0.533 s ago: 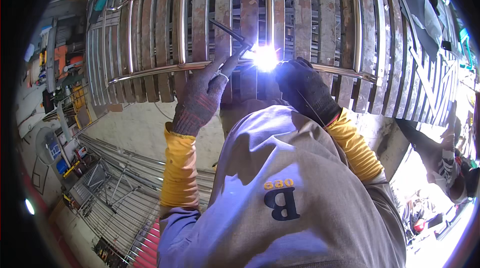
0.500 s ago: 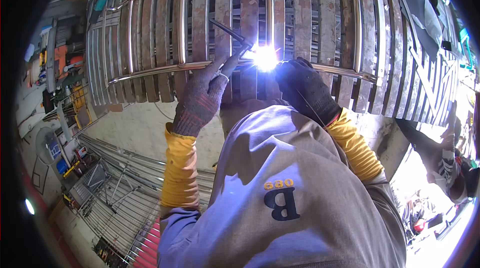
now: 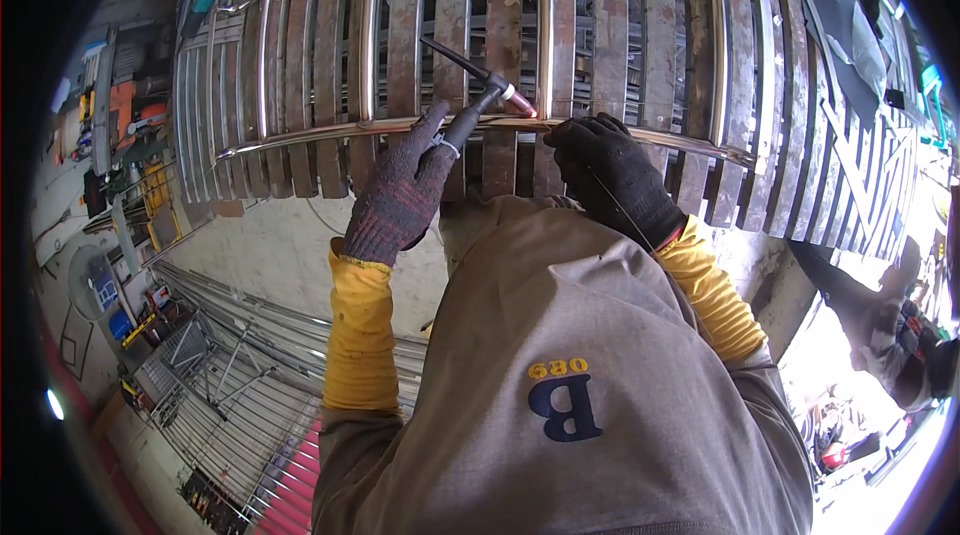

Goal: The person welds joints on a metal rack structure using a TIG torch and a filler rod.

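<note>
My gloved left hand (image 3: pixel 402 190) is wrapped round the handle of a TIG welding torch (image 3: pixel 492 85). The torch's pinkish nozzle points at the joint where an upright steel tube (image 3: pixel 545 25) meets a long polished rail (image 3: pixel 310 138); a faint glow sits at its tip, with no bright arc. Just right of that joint, my gloved right hand (image 3: pixel 612 175) is closed at the rail, fingers curled. A thin filler rod (image 3: pixel 622 212) runs back across this glove toward the yellow sleeve; where the fingers pinch it is hidden. The tube frame lies on a slatted metal bench (image 3: pixel 607 45).
More upright tubes (image 3: pixel 368 25) cross the bench to either side. Long metal tubes and a grid-like rack (image 3: pixel 240 385) lie below left, near a fan (image 3: pixel 92 280). Grey sheets (image 3: pixel 845 20) lie at the far right. Another person's dark-clothed limb (image 3: pixel 875 320) shows at the right edge.
The dazzling welding arc at the joint has gone out, leaving the nozzle and joint visible. Both hands stay almost where they were, the torch still in my left.
</note>
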A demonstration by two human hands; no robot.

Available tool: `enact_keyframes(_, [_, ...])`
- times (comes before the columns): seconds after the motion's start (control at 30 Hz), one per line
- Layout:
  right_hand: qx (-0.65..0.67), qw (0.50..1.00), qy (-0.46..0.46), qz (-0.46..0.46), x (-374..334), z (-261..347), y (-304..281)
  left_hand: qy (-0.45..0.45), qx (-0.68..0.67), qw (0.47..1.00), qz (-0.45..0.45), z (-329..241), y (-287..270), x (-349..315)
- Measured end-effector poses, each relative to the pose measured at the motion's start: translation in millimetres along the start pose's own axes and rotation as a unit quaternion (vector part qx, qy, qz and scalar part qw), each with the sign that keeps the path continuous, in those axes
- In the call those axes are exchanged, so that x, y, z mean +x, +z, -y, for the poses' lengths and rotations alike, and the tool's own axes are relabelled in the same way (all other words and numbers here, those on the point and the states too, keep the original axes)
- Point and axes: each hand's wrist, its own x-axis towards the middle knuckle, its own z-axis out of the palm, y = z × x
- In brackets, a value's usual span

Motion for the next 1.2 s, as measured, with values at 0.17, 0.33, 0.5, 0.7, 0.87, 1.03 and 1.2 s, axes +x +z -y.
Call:
enact_keyframes(0.17, [0.001, 1.0, 0.006, -0.001, 0.2, 1.0, -0.5, 0.007, -0.005, 1.0, -0.006, 8.6, 2.3, 0.5])
enact_keyframes(0.33, [0.005, 1.0, 0.0, -0.004, 0.5, 1.0, -1.1, 0.019, 0.002, 1.0, -0.01, 5.5, 1.9, 1.0])
enact_keyframes(0.5, [0.018, 0.999, -0.022, -0.026, -2.7, -8.3, 6.2, 0.036, 0.017, 0.999, -0.022, -7.5, 2.5, -1.7])
enact_keyframes(0.7, [-0.064, 0.996, -0.053, 0.019, -4.2, -14.9, 6.9, 0.036, 0.015, 0.998, -0.041, -12.1, 6.1, -6.0])
enact_keyframes(0.87, [0.009, 1.0, -0.004, -0.013, -1.6, -4.4, 3.0, 0.001, 0.022, 1.0, -0.009, -3.1, 2.0, -1.6])
enact_keyframes(1.03, [0.006, 1.0, 0.001, -0.003, -0.9, -1.8, 1.0, 0.004, 0.006, 1.0, 0.016, 14.3, -2.6, 6.3])
enact_keyframes(1.2, [0.011, 1.0, 0.01, 0.0, 0.0, 3.1, -2.5, -0.025, 0.005, 0.999, 0.033, 2.6, -7.6, 7.5])
